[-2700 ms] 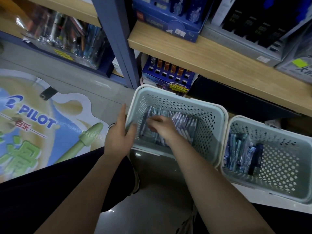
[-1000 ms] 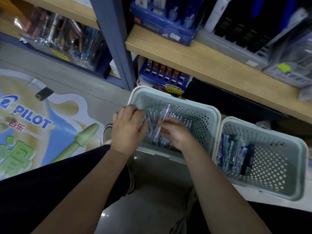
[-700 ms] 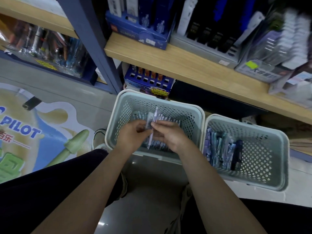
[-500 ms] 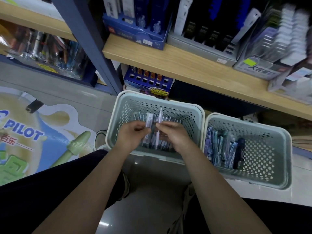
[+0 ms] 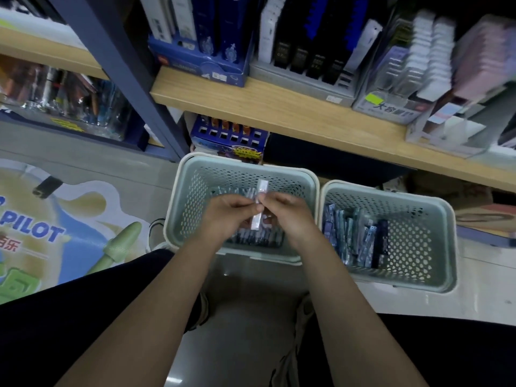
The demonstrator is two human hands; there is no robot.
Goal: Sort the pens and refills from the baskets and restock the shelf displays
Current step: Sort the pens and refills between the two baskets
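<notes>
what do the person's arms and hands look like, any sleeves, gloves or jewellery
Both forearms are bare from the lower edge of the picture up to the wrists, with no sleeve in sight. The left hand and the right hand wear no gloves. No watch, bracelet or ring shows on either, though the fingers are slightly blurred. Dark clothing covers the legs below the arms.
</notes>
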